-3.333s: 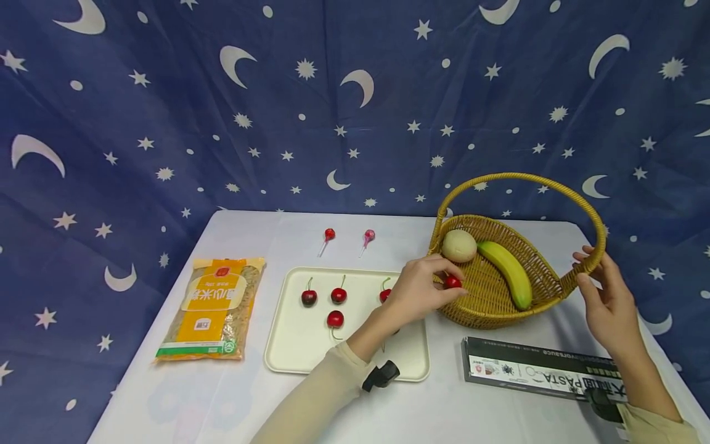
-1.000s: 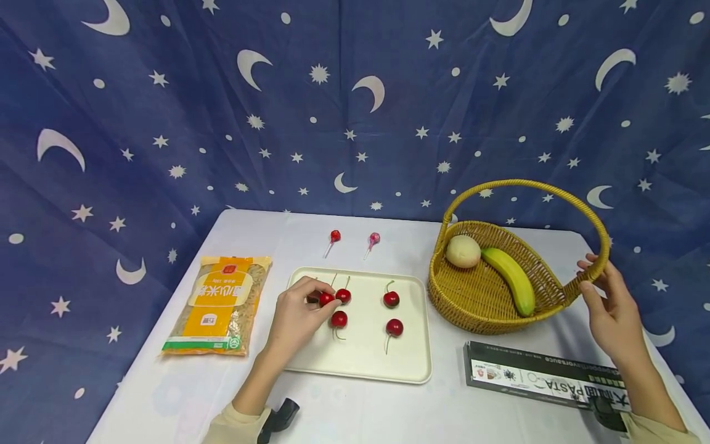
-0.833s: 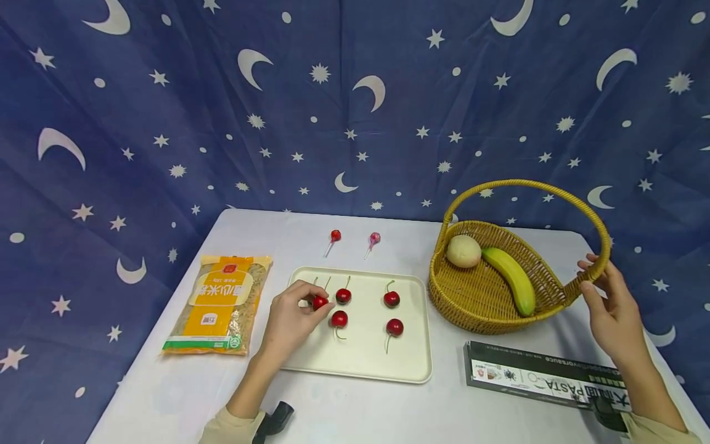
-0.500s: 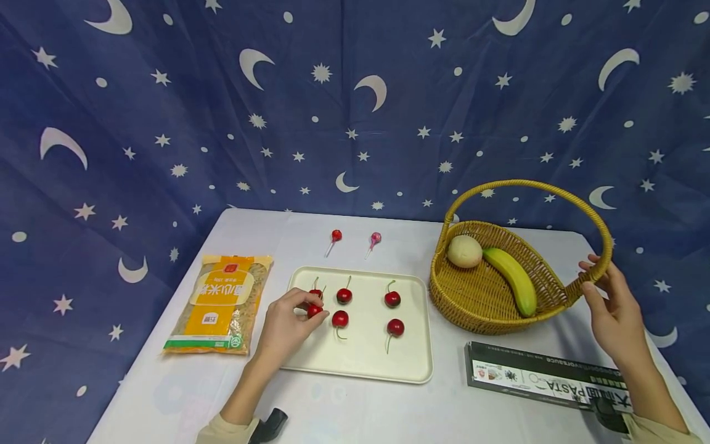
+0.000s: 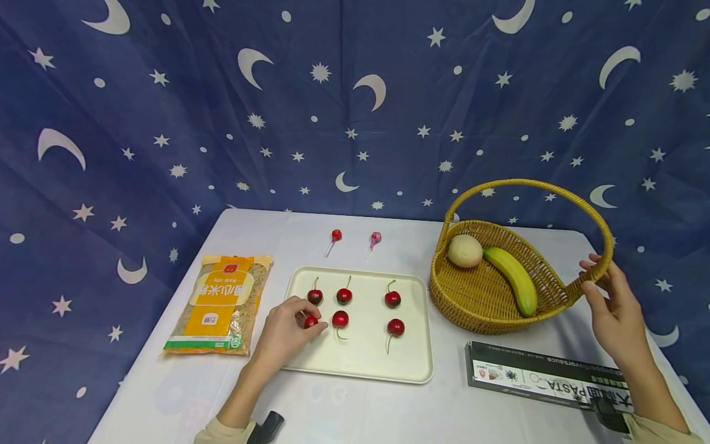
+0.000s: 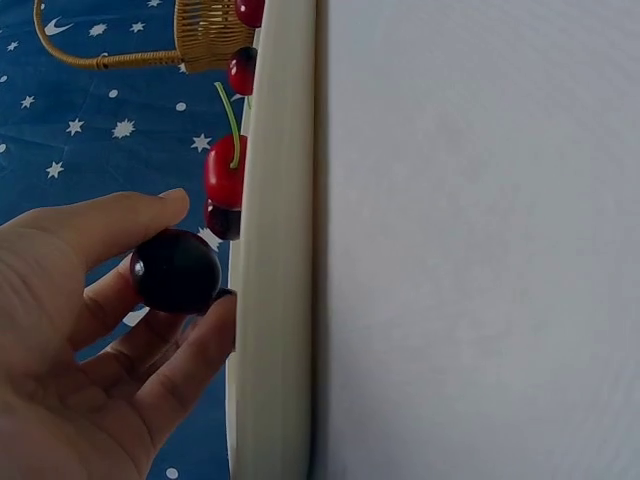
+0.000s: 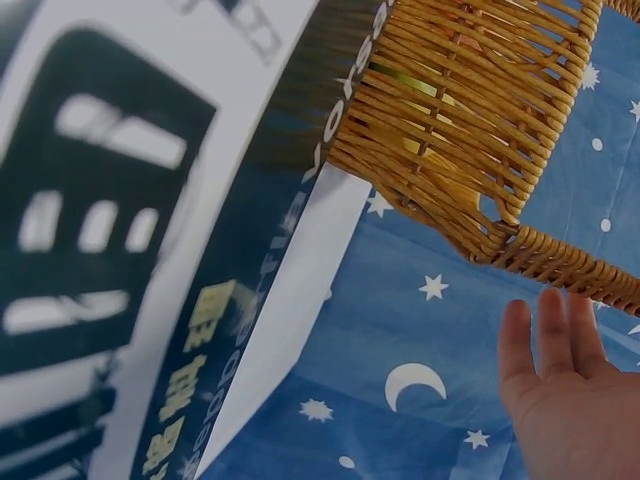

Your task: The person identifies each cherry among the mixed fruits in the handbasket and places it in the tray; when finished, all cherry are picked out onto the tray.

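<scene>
My left hand (image 5: 284, 332) pinches a red cherry (image 5: 310, 321) between thumb and fingers, low over the left part of the cream tray (image 5: 355, 364). In the left wrist view, this cherry (image 6: 176, 272) shows its dark underside beside the tray's rim (image 6: 275, 260). Several stemmed cherries lie on the tray, among them one (image 5: 314, 297) just behind the held cherry and one (image 5: 340, 319) to its right. My right hand (image 5: 616, 311) holds the base of the wicker basket's handle (image 5: 601, 237), fingers behind it and thumb in front. Inside the basket (image 5: 471, 302) are a banana (image 5: 513, 280) and a pale round fruit (image 5: 465, 251).
An orange bag of grain (image 5: 219, 305) lies left of the tray. Two lollipops, one red (image 5: 336, 235) and one pink (image 5: 376, 237), lie behind it. A black-and-white pasta box (image 5: 546, 376) sits in front of the basket, below my right forearm.
My left hand has carried the cherry left from over the basket to the tray, then forward-left and down towards me, past the rear-left cherry. The right hand keeps its place on the handle.
</scene>
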The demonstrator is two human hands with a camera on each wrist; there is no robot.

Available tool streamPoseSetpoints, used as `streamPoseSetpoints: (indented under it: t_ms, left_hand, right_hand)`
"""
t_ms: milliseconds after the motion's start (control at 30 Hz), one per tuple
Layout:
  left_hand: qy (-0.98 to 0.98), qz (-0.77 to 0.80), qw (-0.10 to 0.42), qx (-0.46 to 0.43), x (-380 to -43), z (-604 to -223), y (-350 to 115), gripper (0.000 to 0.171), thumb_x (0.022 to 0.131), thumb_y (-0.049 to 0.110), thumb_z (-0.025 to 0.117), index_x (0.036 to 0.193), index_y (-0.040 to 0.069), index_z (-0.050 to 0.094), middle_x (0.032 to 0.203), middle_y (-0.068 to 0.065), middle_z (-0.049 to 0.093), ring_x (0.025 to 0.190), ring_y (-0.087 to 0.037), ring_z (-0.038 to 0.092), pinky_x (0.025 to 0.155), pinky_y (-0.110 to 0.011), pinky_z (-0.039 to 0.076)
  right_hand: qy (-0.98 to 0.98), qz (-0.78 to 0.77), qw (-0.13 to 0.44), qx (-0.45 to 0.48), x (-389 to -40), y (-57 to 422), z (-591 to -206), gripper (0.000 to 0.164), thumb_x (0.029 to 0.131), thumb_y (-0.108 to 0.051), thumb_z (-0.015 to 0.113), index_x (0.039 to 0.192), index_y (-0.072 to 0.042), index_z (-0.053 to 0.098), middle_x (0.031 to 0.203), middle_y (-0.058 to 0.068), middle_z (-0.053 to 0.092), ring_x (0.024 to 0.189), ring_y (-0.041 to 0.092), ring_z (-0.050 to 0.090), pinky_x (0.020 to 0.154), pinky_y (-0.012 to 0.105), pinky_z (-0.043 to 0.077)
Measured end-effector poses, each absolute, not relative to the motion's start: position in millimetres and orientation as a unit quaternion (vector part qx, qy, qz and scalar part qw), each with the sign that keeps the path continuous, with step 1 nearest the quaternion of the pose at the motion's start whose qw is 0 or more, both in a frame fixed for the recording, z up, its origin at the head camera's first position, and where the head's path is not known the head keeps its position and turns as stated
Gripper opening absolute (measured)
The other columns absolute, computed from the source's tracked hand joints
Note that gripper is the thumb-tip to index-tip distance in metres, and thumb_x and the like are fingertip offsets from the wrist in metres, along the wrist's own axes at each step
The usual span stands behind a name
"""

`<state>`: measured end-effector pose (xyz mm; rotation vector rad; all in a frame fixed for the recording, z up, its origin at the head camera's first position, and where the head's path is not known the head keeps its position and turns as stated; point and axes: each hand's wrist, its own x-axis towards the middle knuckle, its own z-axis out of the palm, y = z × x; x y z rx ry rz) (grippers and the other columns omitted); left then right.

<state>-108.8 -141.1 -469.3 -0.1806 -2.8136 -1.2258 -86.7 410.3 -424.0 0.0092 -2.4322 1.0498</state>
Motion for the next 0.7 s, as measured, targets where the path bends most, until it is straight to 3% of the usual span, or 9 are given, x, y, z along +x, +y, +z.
streamPoseSetpoints:
  t_ms: [400,700]
  left_hand:
    - [-0.942,-0.328,0.011,-0.076,-110.3,-476.7,-141.8,0.022,0.08,0.016,0.094,0.084,0.018,0.072,0.081,0.001,0.057,0.07,-0.012,0.048,0.063,-0.024,0.038]
    - [-0.955,-0.288,0.005,-0.073,-107.1,-472.8,-137.7,0.024,0.078,0.027,0.095,0.091,0.022,0.076,0.086,0.004,0.06,0.072,-0.01,0.047,0.057,-0.025,0.037]
  right_hand:
    - [-0.888,0.385,0.251,0.006,-86.7,411.3,-425.3,0.056,0.112,-0.009,0.051,0.164,-0.022,0.038,0.144,-0.032,0.053,0.123,-0.02,0.047,0.093,-0.005,0.037]
    - [-0.889,0.385,0.247,0.005,-87.0,412.0,-426.0,0.056,0.112,-0.009,0.051,0.165,-0.022,0.038,0.144,-0.032,0.052,0.124,-0.02,0.046,0.093,-0.005,0.037]
